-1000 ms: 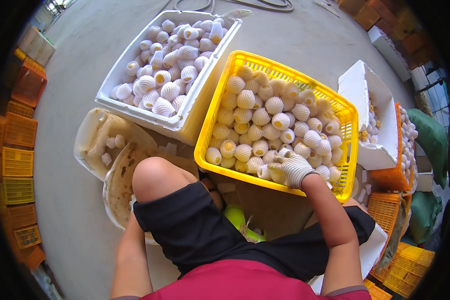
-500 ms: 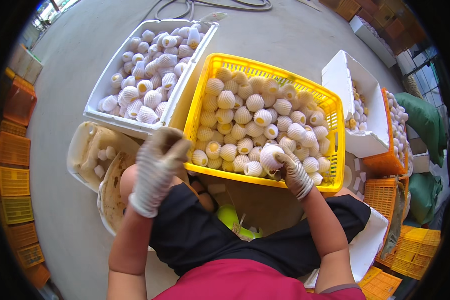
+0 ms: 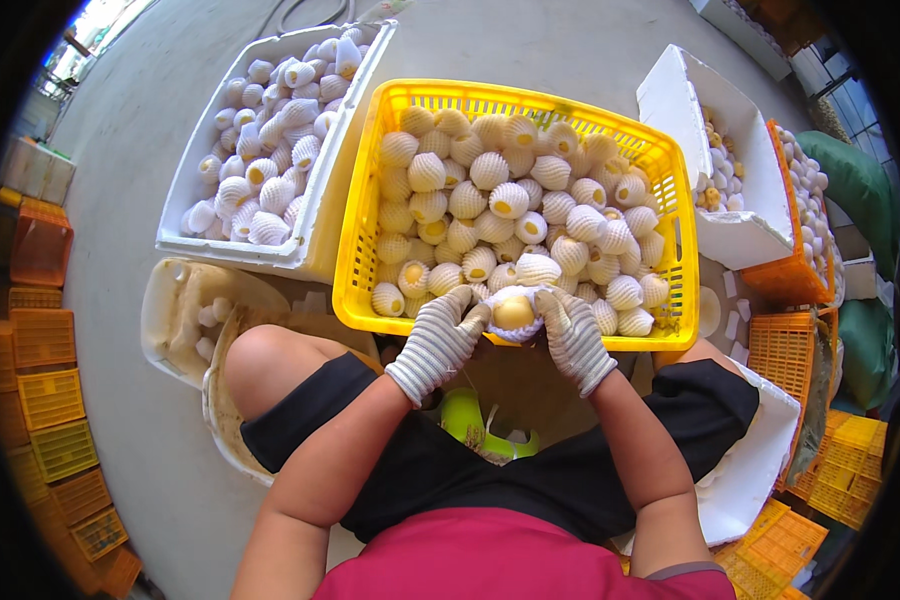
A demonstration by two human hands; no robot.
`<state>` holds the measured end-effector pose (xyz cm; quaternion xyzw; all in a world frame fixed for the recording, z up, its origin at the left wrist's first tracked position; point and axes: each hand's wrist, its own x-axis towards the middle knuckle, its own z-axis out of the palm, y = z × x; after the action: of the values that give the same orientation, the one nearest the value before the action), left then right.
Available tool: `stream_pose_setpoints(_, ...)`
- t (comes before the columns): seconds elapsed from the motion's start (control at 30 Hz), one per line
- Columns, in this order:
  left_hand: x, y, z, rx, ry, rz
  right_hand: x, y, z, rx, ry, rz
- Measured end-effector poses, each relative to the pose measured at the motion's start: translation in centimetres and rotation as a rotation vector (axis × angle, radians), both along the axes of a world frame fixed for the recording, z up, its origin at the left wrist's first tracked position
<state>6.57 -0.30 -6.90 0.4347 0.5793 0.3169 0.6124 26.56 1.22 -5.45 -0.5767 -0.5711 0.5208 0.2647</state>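
Between my gloved hands is a round yellowish fruit (image 3: 513, 313), its skin bare in the middle and a white foam net (image 3: 510, 336) around its edges. My left hand (image 3: 438, 338) pinches it from the left side with thumb and fingers. On the other side my right hand (image 3: 574, 338) is closed on the net and the fruit's right edge. Both hands are over the near rim of a yellow plastic crate (image 3: 352, 250), which is full of fruits in white foam nets (image 3: 488, 171). The fingertips are partly hidden by the net.
Beyond my left hand stands a white foam box (image 3: 315, 205) heaped with netted fruits. A stained tub (image 3: 162, 335) is beside my left knee. To the right are another white foam box (image 3: 745, 235) and an orange crate (image 3: 782, 280). Stacked crates (image 3: 50, 400) line the left edge.
My left hand has come in from the left, over the tub, to the fruit held by my right hand. The fruit's bare yellowish skin now shows inside its net. The view has shifted slightly.
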Motion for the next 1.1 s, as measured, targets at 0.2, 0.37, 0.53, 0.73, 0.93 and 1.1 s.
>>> stream_pose_setpoints(0.2, 0.1, 0.4, 0.3, -0.093, -0.017, 0.015, 0.4, 0.4, -1.6, 0.217, -0.110, 0.072)
stream_pose_setpoints(0.37, 0.0, 0.9, 0.0, -0.123, -0.007, -0.008, -0.3, 0.4, 0.7, 0.074, -0.054, 0.039)
stream_pose_setpoints(0.53, -0.2, 0.8, -0.6, -0.317, -0.430, 0.165, -1.0, 0.5, 1.6, -0.032, 0.191, 0.011)
stream_pose_setpoints(0.73, -1.1, 1.0, 0.7, -0.338, -0.756, 0.079, -1.0, 0.9, 1.7, -0.136, 0.347, 0.040)
stream_pose_setpoints(0.93, -6.3, 0.2, 5.9, -0.058, -0.471, 0.299, 2.2, 3.3, -2.7, 0.251, -0.033, -0.137)
stream_pose_setpoints(1.1, -19.2, -3.6, 9.2, 0.501, 0.082, 0.817, 4.3, 5.8, -5.5, 0.395, -0.643, 0.225)
